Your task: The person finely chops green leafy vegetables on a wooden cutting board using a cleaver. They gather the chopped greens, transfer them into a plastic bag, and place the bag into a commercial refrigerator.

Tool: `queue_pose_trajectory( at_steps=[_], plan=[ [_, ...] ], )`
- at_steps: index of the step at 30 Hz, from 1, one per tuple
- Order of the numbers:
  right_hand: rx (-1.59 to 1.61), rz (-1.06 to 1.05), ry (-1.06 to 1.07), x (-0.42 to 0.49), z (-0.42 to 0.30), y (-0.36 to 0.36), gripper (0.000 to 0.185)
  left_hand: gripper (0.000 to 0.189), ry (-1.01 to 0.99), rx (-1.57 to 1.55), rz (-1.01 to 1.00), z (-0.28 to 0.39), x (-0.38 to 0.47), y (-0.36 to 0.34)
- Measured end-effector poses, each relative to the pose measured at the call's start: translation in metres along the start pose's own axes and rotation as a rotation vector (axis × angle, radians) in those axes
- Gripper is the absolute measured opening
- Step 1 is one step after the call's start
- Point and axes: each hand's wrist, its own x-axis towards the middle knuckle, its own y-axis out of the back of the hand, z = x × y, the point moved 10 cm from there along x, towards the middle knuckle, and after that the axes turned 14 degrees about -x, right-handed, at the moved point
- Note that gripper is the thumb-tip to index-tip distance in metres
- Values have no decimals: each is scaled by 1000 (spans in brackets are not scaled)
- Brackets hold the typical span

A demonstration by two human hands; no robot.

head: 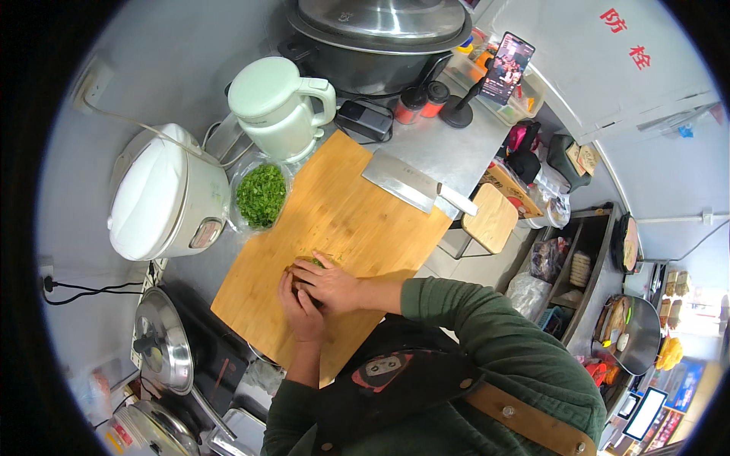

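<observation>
My left hand [302, 312] and my right hand [333, 286] are cupped together low over a wooden cutting board [348, 211]. A few bits of chopped green herbs [319, 263] show at the right fingertips. Between the palms it is dark, and what the hands enclose is hidden. Fine green specks lie on the wood just beyond the fingers. A bowl lined with clear plastic, full of chopped green herbs [261, 195], stands at the board's left edge. Across the far right edge of the board lies a cleaver [402, 181], its pale handle sticking out past the edge.
Left of the board stand a rice cooker [199, 199] and a pale green electric kettle [268, 114]. Behind are a large lidded pot [370, 68], two seasoning jars [422, 104] and a phone [507, 68] on a stand. A lidded pan [165, 342] sits lower left; a wooden stool [490, 216] is at right.
</observation>
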Motion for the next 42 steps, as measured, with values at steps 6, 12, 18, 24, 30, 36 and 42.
queue_pose_trajectory(
  at_steps=[6, 12, 18, 24, 30, 36, 42],
  plan=[
    [-49, 143, -54, 1, 10, -10, 42, 42, -16, -110, 27, 7, 7, -19],
    [-42, 239, -3, 1, 11, 13, 28, 42, -15, -97, 55, 9, 5, -2],
    [49, 219, 153, 4, 15, 9, 35, 45, 20, 280, -213, 10, 0, -1],
    [100, 1, 142, -22, 17, 15, 51, 45, 27, 135, -177, 13, 3, -14],
    [-79, 31, 44, -20, 20, 14, 50, 46, 25, -7, -185, 8, 5, -40],
    [117, 229, -95, -1, 25, 1, 39, 50, -37, -114, -44, 11, 9, -35],
    [430, 323, -306, -4, 31, 4, 36, 50, 42, -135, 86, 4, 3, -35]
  ],
)
